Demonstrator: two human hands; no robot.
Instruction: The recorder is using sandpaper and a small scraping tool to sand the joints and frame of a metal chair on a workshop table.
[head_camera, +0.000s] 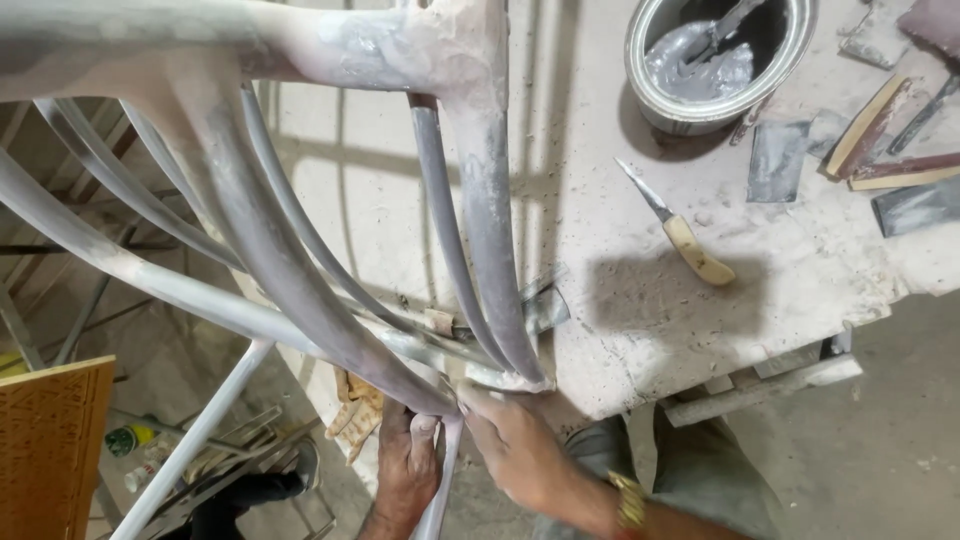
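Frame (300, 250) slats lengthwise (toward hands (410, 470))

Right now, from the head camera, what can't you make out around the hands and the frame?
- Left hand: palm side hidden behind the grey frame leg; grip unclear.
- Right hand: fingertips hidden where they meet the frame joint.
- Frame: top and left ends cut off by the picture edges.
- Tool in the putty can: its blade is sunk in grey paste.
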